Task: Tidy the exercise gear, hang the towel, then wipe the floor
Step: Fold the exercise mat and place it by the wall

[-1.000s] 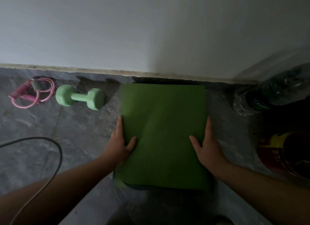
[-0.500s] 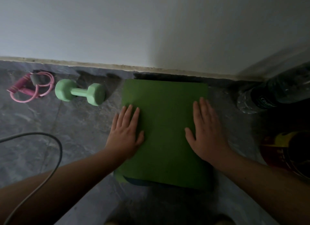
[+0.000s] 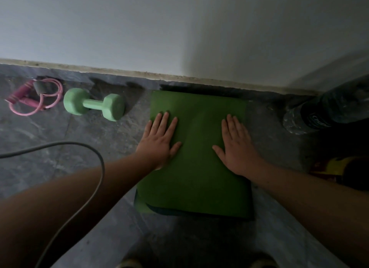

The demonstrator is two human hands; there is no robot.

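Folded green mat (image 3: 197, 168) on floor (image 3: 79, 132): left hand (image 3: 159, 144) and right hand (image 3: 237, 148) press flat, grip wide, fingers straight.

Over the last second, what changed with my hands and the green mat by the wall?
Both hands came off the mat's side edges and now lie flat, fingers straight, on top: left hand, right hand. The folded green mat stayed on the floor against the wall. The green dumbbell, pink jump rope and plastic bottle did not move.
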